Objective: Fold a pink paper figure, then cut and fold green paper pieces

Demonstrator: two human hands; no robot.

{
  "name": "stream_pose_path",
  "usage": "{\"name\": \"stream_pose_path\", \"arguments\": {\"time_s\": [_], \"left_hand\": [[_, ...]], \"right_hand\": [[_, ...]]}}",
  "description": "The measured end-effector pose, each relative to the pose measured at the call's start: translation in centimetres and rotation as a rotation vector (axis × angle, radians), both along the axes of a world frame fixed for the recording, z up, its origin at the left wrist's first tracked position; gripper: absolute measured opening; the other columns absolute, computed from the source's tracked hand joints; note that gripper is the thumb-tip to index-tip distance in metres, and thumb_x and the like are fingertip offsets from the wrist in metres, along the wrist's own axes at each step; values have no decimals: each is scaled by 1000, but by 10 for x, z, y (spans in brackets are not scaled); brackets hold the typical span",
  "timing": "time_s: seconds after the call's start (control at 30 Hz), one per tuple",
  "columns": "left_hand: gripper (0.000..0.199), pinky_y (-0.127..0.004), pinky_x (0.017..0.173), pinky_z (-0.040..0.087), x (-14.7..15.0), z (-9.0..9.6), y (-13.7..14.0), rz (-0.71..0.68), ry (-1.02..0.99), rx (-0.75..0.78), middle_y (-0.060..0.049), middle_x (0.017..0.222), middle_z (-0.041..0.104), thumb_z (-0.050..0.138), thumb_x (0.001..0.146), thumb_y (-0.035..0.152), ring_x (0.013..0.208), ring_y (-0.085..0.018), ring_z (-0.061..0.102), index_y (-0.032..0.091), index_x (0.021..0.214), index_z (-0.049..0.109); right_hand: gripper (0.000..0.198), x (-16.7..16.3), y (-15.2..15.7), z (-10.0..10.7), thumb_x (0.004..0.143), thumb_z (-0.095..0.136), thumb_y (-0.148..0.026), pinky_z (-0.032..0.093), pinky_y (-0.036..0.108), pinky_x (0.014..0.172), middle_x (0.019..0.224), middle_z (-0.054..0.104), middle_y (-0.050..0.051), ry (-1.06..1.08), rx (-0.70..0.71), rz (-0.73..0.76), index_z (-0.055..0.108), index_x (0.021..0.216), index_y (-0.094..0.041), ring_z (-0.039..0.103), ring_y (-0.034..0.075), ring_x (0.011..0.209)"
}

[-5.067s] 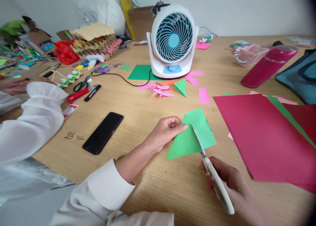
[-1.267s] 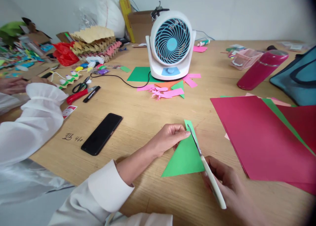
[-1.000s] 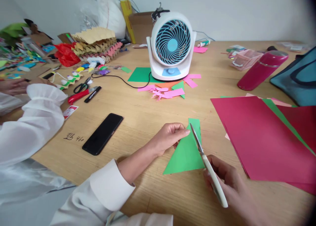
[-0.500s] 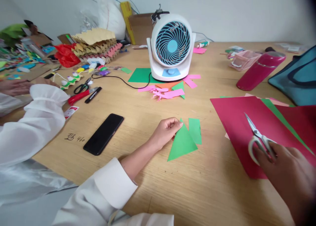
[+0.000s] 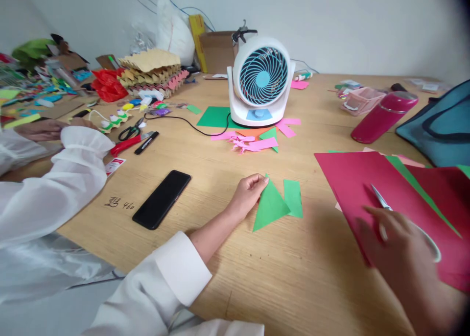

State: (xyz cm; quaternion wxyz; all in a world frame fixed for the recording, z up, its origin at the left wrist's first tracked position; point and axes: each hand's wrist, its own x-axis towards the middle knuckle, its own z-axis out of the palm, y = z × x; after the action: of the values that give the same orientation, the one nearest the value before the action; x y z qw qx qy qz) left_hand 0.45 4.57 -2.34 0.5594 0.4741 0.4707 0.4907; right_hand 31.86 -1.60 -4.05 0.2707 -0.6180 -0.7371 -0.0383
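My left hand [image 5: 249,194] pinches the top corner of a green paper triangle [image 5: 270,207] between thumb and fingers, low over the table. The triangle's right corner overlaps a green paper rectangle [image 5: 293,198]. On a red paper sheet [image 5: 348,184] lies a pair of scissors [image 5: 429,240] with white handles, its blade pointing away from me. Just above the scissors is my right hand [image 5: 400,248], slightly blurred, fingers apart and holding nothing I can see. It hides the middle of the scissors and part of the handles.
A white fan [image 5: 262,76] stands at the back, pink paper strips [image 5: 268,144] before it. A black phone [image 5: 161,199] lies left of my left hand. A magenta bottle [image 5: 384,115] and blue bag [image 5: 440,125] are at right. At left, another person's white sleeve [image 5: 84,150] rests near black-handled scissors [image 5: 130,130].
My right hand has let go of the scissors, which now lie on the red paper, and it has shifted left over them. My left hand keeps its pinch; the triangle now overlaps the rectangle.
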Motion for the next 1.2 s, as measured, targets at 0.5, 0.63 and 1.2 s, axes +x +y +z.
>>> {"name": "stream_pose_path", "arguments": {"time_s": [0.5, 0.63, 1.2], "left_hand": [[39, -21, 52, 26, -3, -11, 6, 50, -95, 28, 6, 60, 33, 60, 84, 47, 55, -8, 31, 19, 64, 41], [37, -21, 52, 26, -4, -12, 6, 52, -90, 39, 6, 60, 33, 58, 84, 45, 56, -8, 32, 19, 64, 42], [39, -23, 57, 26, -5, -13, 8, 31, -47, 49, 6, 61, 32, 59, 85, 45, 59, -9, 29, 19, 63, 41]], "right_hand": [[46, -101, 45, 4, 102, 35, -38, 38, 50, 108, 147, 53, 12, -464, -194, 384, 54, 138, -18, 47, 30, 136], [47, -100, 90, 6, 100, 38, -39, 42, 52, 105, 143, 56, 16, -490, -184, 280, 56, 136, -14, 51, 33, 132], [40, -133, 150, 20, 98, 42, -34, 43, 45, 93, 131, 62, 19, -436, -128, 224, 54, 130, -12, 57, 32, 119]]}}
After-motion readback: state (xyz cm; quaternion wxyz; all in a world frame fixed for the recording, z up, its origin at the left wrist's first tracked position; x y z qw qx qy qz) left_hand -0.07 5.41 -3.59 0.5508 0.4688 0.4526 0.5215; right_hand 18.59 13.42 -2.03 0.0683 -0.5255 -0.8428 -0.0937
